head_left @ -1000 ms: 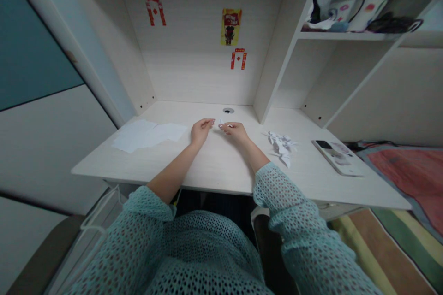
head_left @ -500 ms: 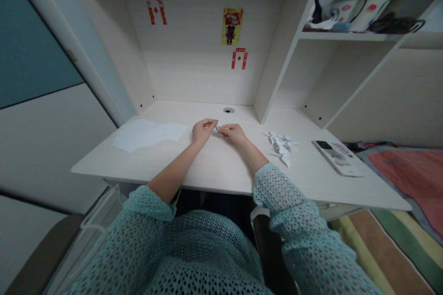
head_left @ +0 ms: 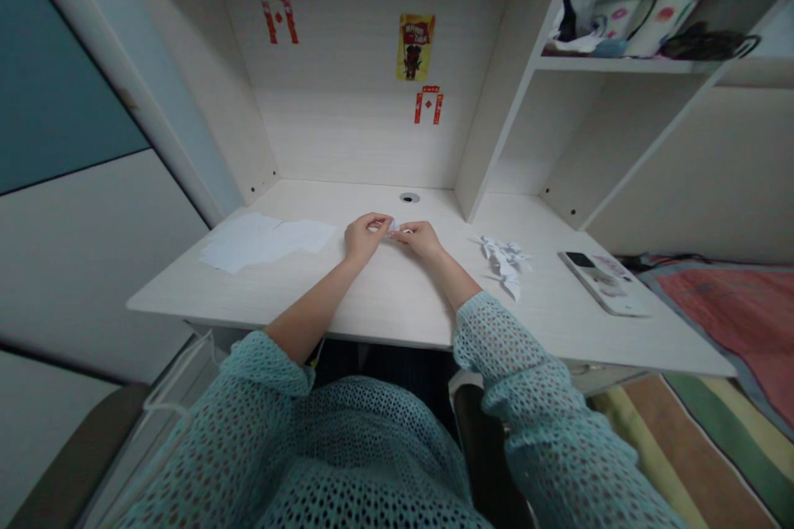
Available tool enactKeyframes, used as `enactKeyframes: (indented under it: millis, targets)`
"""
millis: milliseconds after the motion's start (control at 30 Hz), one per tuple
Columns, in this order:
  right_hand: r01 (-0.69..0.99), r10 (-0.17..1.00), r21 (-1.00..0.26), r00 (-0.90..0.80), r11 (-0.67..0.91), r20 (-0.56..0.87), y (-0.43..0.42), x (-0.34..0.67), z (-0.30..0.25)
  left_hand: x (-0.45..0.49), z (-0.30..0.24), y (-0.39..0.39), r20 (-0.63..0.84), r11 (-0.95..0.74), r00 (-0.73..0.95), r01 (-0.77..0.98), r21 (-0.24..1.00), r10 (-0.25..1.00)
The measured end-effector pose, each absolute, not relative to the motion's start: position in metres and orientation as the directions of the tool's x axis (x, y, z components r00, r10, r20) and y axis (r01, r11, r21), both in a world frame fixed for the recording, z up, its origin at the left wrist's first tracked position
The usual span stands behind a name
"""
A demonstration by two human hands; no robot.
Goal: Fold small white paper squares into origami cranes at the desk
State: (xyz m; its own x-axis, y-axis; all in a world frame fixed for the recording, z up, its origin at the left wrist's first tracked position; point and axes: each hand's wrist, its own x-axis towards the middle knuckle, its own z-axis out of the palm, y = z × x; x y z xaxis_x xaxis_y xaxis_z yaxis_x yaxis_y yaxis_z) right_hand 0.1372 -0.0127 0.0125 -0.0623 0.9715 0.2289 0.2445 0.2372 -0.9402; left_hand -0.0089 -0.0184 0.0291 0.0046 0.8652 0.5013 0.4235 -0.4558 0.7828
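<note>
Between my two hands, just above the white desk (head_left: 385, 297), is a small folded piece of white paper (head_left: 393, 226). My left hand (head_left: 365, 235) pinches it from the left with thumb and fingers. From the right, my right hand (head_left: 420, 238) is closed on its other side. Much of the paper is hidden behind my fingers, so its exact shape is unclear. Several folded white paper pieces (head_left: 505, 260) lie in a heap to the right of my right hand. Flat white paper sheets (head_left: 254, 241) are spread over the desk left of my left hand.
A phone (head_left: 605, 283) lies at the desk's right. Behind my hands is a round cable hole (head_left: 409, 197) near the back panel. An upright divider (head_left: 496, 149) stands at back right, below a shelf with cups (head_left: 667, 12). A wire rack (head_left: 177, 397) hangs below left.
The small folded paper has turned slightly between my fingers, and more of it shows. Both hands stay in nearly the same place.
</note>
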Motion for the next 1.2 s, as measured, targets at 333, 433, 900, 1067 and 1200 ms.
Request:
enactKeyframes:
  millis: [333, 433, 900, 1067, 1200]
  targets:
    - [0.176, 0.973, -0.957, -0.052, 0.229, 0.224, -0.013, 0.136, 0.015, -0.011, 0.019, -0.008, 0.497, -0.464, -0.033, 0.312, 0.829, 0.867]
    - [0.151, 0.973, -0.961, -0.061, 0.231, 0.224, -0.010, 0.137, 0.013, -0.012, 0.016, -0.002, 0.471, -0.451, -0.029, 0.239, 0.860, 0.882]
    - [0.116, 0.970, -0.963, -0.039, 0.243, 0.241, -0.006, 0.142, 0.012, -0.009, 0.017, 0.002, 0.374, -0.374, -0.044, 0.014, 0.927, 0.926]
    - [0.129, 0.969, -0.960, -0.046, 0.248, 0.244, -0.007, 0.141, 0.012, -0.009, 0.011, 0.006, 0.422, -0.422, 0.059, -0.020, 0.906, 0.905]
    - [0.106, 0.965, -0.960, -0.056, 0.261, 0.256, -0.006, 0.140, 0.010, -0.010, 0.010, 0.007, 0.416, -0.416, 0.059, -0.010, 0.909, 0.908]
